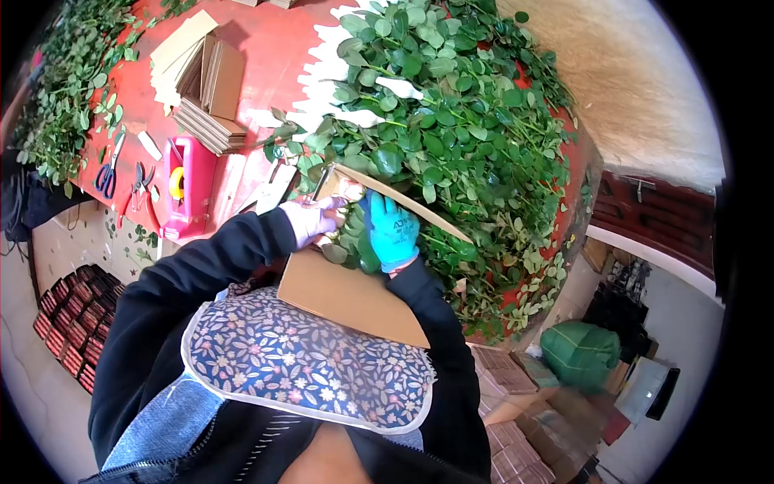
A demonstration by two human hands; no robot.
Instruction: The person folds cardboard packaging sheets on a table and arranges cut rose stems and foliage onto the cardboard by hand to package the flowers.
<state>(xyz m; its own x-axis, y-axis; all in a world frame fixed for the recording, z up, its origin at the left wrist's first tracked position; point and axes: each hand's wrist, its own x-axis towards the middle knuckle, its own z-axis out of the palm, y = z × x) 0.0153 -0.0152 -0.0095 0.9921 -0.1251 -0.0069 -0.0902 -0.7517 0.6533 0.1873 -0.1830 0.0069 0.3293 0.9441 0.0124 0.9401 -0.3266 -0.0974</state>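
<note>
- Left hand (311, 223), thin pale-lilac glove: fingers partly curled, half open, at the ten o'clock edge of the cardboard wrap; a firm grip cannot be told.
- Right hand (391, 232), turquoise knit-type glove, dark at the fingertips: fingers extended and close together, pointing toward twelve, beside the upper flap; whether it holds anything cannot be told.
- Arms, black sleeves: left reaching in from eight o'clock, right from five, both elbows bent.
- Cardboard wrap (352, 297), brown, smooth, flat-panelled: opened out at the view's centre, above the lap; pale, rounded flower heads (350, 190) and broad green leaves (347, 248) between its panels.
- From the wrap, one o'clock: leafy stems (459, 137), glossy, heaped on the red table (270, 48).
- Eleven o'clock: cardboard stack (211, 121), rectangular pieces.
- Ten o'clock: pink tape dispenser (197, 187), pruning shears (143, 190), scissors (110, 171).
- Six o'clock: floral apron (310, 355), pale-edged.
</note>
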